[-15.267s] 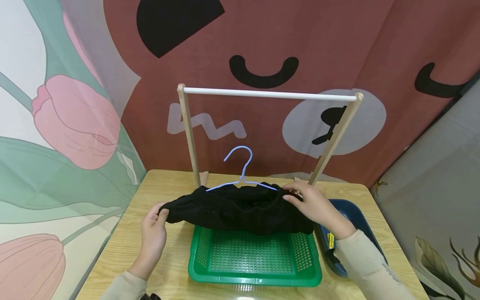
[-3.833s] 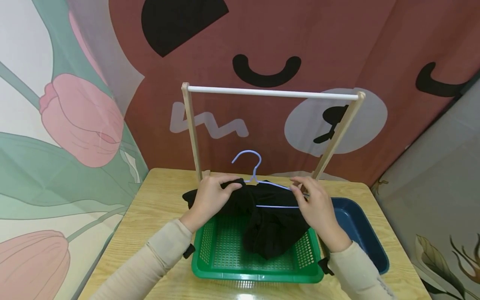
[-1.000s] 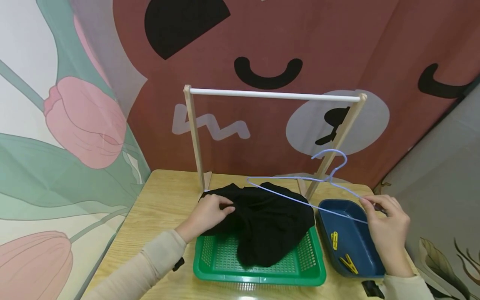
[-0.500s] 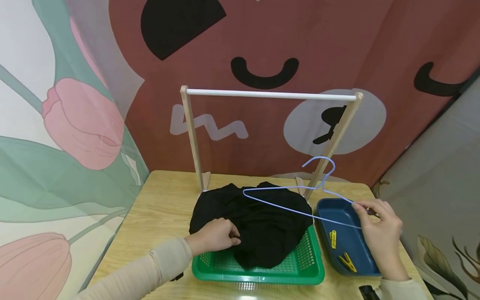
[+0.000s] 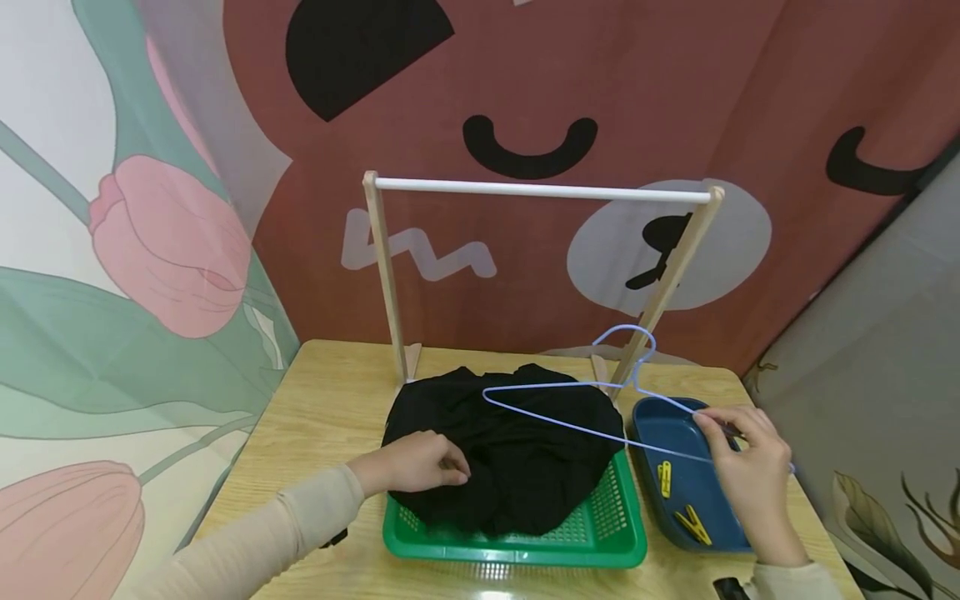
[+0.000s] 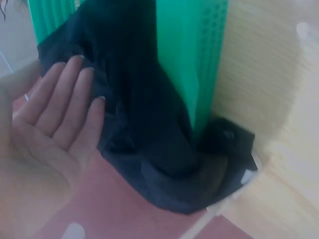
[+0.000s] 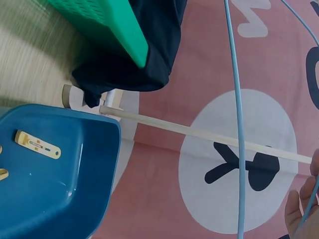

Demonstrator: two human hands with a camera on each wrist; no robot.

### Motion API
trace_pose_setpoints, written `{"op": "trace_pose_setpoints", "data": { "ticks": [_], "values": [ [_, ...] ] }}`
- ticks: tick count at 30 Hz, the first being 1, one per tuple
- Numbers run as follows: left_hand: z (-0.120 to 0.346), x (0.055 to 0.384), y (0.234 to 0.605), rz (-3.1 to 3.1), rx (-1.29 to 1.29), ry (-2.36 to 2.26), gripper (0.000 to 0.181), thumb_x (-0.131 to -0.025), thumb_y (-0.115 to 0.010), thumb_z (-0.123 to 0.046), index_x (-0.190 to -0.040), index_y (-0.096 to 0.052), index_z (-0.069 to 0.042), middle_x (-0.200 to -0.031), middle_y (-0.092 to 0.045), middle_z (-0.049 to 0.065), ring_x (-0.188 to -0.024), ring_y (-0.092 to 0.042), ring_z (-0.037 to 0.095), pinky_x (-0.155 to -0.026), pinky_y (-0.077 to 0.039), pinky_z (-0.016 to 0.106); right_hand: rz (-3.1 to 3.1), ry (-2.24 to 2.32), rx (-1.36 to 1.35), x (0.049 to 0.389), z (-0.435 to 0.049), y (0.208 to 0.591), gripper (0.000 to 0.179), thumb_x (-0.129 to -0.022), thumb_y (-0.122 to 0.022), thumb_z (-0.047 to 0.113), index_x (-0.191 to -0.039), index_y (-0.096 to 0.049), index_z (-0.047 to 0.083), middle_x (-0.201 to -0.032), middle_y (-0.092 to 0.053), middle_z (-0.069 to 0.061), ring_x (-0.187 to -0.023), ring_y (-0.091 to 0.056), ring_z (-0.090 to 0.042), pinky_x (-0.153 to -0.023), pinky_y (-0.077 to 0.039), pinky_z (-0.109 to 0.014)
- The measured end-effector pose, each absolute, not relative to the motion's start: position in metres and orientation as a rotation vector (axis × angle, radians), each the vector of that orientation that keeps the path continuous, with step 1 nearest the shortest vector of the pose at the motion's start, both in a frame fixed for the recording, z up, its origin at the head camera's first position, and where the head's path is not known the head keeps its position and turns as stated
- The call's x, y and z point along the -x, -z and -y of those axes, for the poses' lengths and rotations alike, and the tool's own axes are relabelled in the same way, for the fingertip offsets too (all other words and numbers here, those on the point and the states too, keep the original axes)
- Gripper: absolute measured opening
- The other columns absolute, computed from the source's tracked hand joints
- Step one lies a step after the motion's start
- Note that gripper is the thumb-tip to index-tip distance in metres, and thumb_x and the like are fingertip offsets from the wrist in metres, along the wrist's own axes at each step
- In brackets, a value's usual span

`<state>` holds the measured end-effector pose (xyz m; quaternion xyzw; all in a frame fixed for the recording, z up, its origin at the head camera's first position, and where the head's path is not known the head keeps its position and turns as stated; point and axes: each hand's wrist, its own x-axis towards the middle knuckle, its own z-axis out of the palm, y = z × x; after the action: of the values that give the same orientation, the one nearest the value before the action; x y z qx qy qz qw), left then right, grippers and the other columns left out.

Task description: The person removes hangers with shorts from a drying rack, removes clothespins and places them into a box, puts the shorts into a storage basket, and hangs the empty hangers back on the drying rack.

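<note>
A black shirt point(image 5: 525, 458) lies heaped over the green basket point(image 5: 517, 555), its far side draped past the rim. My left hand point(image 5: 420, 463) is at the shirt's left front, fingers relaxed; the left wrist view shows its bare palm and loosely bent fingers point(image 6: 75, 109) against the cloth, gripping nothing. Out to the right, my right hand point(image 5: 753, 475) pinches one end of a light blue wire hanger point(image 5: 637, 371) between thumb and fingers. The hanger is free of the shirt, held in front of and above it, hook upward. In the right wrist view its wire point(image 7: 240, 129) crosses the frame.
Behind the basket stands a wooden rack with a white rod point(image 5: 540, 189). To the right, under the right hand, sits a blue tray point(image 5: 697, 492) with yellow clothespins point(image 5: 665, 479) in it. A patterned curtain point(image 5: 525, 275) hangs behind the table point(image 5: 322, 400).
The hanger, inside the shirt 3.8 s ago, is out; over the last second it has come left and lower. My left hand has moved down the shirt, which lies more spread out.
</note>
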<state>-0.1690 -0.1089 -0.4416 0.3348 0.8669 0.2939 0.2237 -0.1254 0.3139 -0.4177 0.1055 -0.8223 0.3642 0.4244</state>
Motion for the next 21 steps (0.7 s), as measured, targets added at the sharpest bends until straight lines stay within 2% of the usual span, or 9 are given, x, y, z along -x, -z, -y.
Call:
{"op": "trace_pose_setpoints", "data": {
  "ticks": [6, 13, 17, 21],
  "values": [
    [0.126, 0.179, 0.433, -2.426, -0.984, -0.802, 0.024, -0.099, -0.062, -0.029, -0.111, -0.076, -0.013, -0.103, -0.071, -0.01, -0.092, -0.065, 0.002, -0.081, -0.053, 0.027, 2.054, -0.932, -0.281, 0.125, -0.312, 0.421, 0.016, -0.074, -0.078, -0.016, -0.083, -0.073, -0.004, -0.08, -0.065, 0.009, -0.083, -0.051, 0.007, -0.075, -0.04, -0.011],
    [0.144, 0.191, 0.415, -2.572, -0.923, -0.887, 0.024, -0.101, -0.059, -0.029, -0.111, -0.075, -0.013, -0.105, -0.071, -0.008, -0.094, -0.064, 0.007, -0.081, -0.053, 0.033, 2.083, -0.944, -0.248, 0.126, -0.311, 0.422, 0.015, -0.075, -0.078, -0.014, -0.084, -0.073, -0.004, -0.082, -0.062, 0.017, -0.083, -0.05, 0.006, -0.075, -0.038, -0.011],
    [0.149, 0.199, 0.403, -2.674, -0.779, -0.98, 0.029, -0.102, -0.058, -0.032, -0.118, -0.072, -0.013, -0.109, -0.07, -0.004, -0.098, -0.065, 0.014, -0.084, -0.053, 0.039, 2.075, -0.93, -0.255, 0.126, -0.31, 0.424, 0.017, -0.074, -0.078, -0.016, -0.085, -0.073, -0.005, -0.079, -0.062, 0.01, -0.081, -0.049, 0.004, -0.075, -0.038, -0.011],
    [0.155, 0.21, 0.395, -2.791, -0.647, -1.035, 0.036, -0.102, -0.056, -0.036, -0.125, -0.068, -0.01, -0.118, -0.068, 0.005, -0.106, -0.064, 0.024, -0.088, -0.052, 0.046, 2.074, -0.913, -0.268, 0.126, -0.304, 0.424, 0.02, -0.073, -0.078, -0.018, -0.086, -0.073, -0.004, -0.078, -0.063, 0.0, -0.082, -0.05, 0.002, -0.077, -0.038, -0.009]
  ]
}}
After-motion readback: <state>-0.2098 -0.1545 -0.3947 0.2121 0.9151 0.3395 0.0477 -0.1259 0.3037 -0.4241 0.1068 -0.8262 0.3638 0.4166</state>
